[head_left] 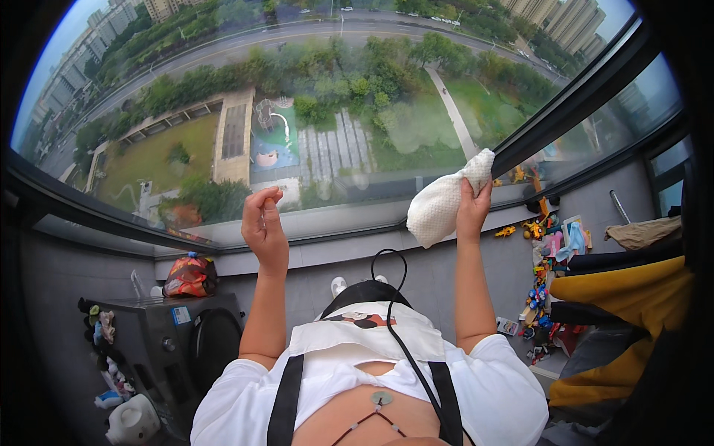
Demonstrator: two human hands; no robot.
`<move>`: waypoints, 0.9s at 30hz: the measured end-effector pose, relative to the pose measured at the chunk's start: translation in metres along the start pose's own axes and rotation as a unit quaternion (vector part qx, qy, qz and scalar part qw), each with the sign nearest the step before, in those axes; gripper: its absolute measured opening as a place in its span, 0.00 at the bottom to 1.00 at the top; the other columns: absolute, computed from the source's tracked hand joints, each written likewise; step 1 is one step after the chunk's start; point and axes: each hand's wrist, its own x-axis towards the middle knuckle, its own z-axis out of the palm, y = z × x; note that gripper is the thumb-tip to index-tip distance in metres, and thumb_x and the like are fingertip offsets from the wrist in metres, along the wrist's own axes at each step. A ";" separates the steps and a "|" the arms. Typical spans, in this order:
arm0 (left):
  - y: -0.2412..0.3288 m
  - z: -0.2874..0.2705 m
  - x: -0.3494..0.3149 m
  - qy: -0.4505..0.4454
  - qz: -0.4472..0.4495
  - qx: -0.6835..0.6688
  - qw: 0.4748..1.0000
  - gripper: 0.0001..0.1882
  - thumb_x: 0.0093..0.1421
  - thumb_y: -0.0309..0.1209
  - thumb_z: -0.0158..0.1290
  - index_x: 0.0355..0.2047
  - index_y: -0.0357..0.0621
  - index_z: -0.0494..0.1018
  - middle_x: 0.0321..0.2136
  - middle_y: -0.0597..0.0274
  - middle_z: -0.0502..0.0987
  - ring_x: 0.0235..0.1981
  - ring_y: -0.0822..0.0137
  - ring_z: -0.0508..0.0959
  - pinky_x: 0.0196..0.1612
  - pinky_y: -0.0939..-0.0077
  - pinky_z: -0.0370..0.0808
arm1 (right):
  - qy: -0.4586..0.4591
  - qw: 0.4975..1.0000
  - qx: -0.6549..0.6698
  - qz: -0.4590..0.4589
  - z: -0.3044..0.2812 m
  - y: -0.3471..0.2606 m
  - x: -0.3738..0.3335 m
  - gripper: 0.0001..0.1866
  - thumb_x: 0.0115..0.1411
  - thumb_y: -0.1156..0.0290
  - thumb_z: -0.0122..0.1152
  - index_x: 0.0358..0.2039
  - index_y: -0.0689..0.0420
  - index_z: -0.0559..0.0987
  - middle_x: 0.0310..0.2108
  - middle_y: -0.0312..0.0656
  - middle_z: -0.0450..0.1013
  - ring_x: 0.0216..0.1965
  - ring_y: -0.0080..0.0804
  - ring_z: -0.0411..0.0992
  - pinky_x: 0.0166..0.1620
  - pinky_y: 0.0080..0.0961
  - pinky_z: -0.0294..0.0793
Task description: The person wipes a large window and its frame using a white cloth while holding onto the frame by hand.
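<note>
In my right hand [474, 208] is a white textured cloth [437, 207], gripped near its right end and bunched there. The rest of the cloth spreads to the left of my fingers, before the large window [349, 141]. My left hand [265, 227] is raised in front of the lower glass, its fingers curled in toward the palm and thumb. Nothing shows in it. Hazy smudges mark the glass. Whether either hand or the cloth touches the pane, I cannot tell.
A dark window frame [565, 89] runs diagonally at right. Many small toys [537, 297] lie on the floor beside hanging clothes [625, 293]. At left are a grey washing machine [160, 349], a red patterned bag [191, 276] and a white jug [134, 421]. A black cable [394, 327] hangs before my chest.
</note>
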 end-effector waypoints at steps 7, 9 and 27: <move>-0.009 -0.018 0.002 0.034 -0.025 -0.005 0.999 0.10 0.66 0.24 0.41 0.40 0.36 0.72 0.35 0.64 0.73 0.38 0.73 0.74 0.46 0.77 0.72 | 0.032 0.989 -0.106 -0.098 0.074 0.002 -0.007 0.33 0.58 0.70 0.59 0.61 0.65 0.59 0.61 0.53 0.56 0.61 0.48 0.56 0.62 0.35 0.55; -0.012 -0.030 0.003 0.042 -0.021 0.016 0.999 0.10 0.66 0.25 0.41 0.40 0.36 0.72 0.35 0.63 0.73 0.38 0.74 0.74 0.46 0.77 0.72 | -0.017 0.989 -0.098 -0.105 0.079 0.002 -0.022 0.33 0.57 0.70 0.59 0.61 0.64 0.59 0.61 0.52 0.55 0.61 0.48 0.56 0.62 0.34 0.56; -0.017 -0.082 0.021 0.144 -0.026 0.119 0.982 0.09 0.65 0.26 0.43 0.38 0.37 0.73 0.35 0.63 0.75 0.40 0.73 0.74 0.47 0.80 0.68 | -0.086 0.970 -0.088 -0.209 0.099 -0.050 -0.024 0.31 0.47 0.81 0.66 0.54 0.60 0.70 0.54 0.49 0.61 0.57 0.47 0.62 0.57 0.35 0.64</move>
